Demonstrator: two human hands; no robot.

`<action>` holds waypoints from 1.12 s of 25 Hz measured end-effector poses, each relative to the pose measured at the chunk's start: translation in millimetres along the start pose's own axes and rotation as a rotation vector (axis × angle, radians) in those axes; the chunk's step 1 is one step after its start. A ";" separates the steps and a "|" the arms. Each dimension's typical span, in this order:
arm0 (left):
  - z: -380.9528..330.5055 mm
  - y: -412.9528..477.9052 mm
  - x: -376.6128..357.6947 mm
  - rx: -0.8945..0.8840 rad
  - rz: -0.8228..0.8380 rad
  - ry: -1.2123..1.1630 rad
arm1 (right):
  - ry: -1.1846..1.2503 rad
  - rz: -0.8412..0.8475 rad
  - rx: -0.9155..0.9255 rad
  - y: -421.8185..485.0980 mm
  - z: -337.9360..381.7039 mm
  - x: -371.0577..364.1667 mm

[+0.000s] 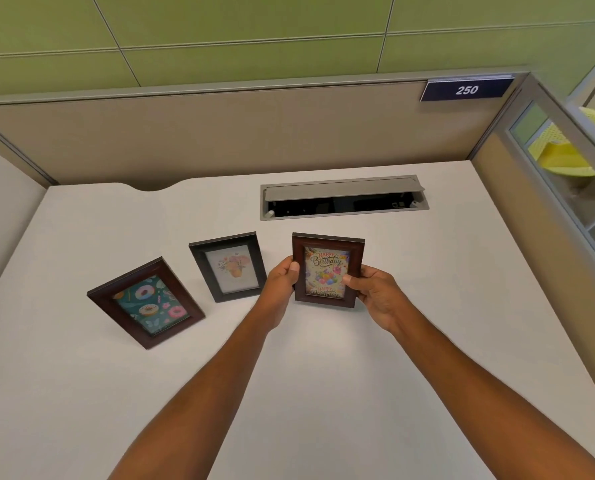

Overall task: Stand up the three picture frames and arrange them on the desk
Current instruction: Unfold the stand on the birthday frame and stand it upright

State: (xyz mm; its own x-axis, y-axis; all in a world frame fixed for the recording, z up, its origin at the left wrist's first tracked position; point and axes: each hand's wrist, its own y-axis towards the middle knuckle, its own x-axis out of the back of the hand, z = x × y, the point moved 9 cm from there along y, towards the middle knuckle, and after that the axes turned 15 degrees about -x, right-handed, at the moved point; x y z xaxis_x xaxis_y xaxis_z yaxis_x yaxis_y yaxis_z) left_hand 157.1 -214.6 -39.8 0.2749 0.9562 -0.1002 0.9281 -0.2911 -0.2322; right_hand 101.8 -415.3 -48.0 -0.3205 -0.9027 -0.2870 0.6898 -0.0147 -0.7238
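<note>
Three picture frames on white desk (324, 393). Doughnut frame (146, 303) far left, flower frame (228, 267) middle, both propped upright. Birthday frame (327, 270) rightmost, upright: left hand (282, 280) pinches left edge, right hand (375, 292) pinches right edge. One cable hatch (344, 197) behind, lid raised.

An office cubicle: partition panels (220, 140), numbered sign (466, 90), desk cable tray (344, 199).

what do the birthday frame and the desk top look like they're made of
Birthday frame: looks like dark reddish-brown wood or wood-look moulding, with a semi-gloss sheen along its edges. Desk top: seems to be off-white matte laminate, smooth and uniform with no grain.
</note>
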 end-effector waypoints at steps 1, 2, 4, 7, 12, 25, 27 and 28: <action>1.0 2.7 -1.4 0.004 0.000 -0.002 | 0.004 -0.006 -0.006 2.4 0.8 1.2; 1.7 5.3 -2.5 0.008 -0.001 -0.003 | 0.009 -0.011 -0.013 5.3 1.4 2.2; 2.5 8.8 -3.6 0.015 -0.004 -0.006 | 0.015 -0.017 -0.027 9.7 2.2 3.2; 3.5 13.5 -3.7 0.028 -0.003 0.002 | 0.022 -0.021 -0.034 14.9 4.4 4.2; 8.0 17.4 -4.5 0.036 0.035 0.035 | 0.033 -0.027 -0.052 21.7 4.2 7.9; 14.9 5.1 -7.2 0.065 0.052 0.029 | -0.020 -0.051 -0.058 24.0 1.6 12.2; 13.3 1.7 -8.8 0.063 0.062 0.020 | -0.033 -0.058 -0.051 23.0 3.5 12.4; 11.5 -0.2 -10.1 0.061 0.063 0.014 | -0.041 -0.058 -0.047 21.5 4.6 12.2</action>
State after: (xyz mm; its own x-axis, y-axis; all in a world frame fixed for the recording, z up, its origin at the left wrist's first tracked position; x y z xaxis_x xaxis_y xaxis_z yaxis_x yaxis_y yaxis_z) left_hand 151.2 -224.5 -50.0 0.3363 0.9361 -0.1026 0.8918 -0.3516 -0.2848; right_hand 115.7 -428.6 -64.1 -0.3311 -0.9179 -0.2187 0.6396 -0.0479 -0.7672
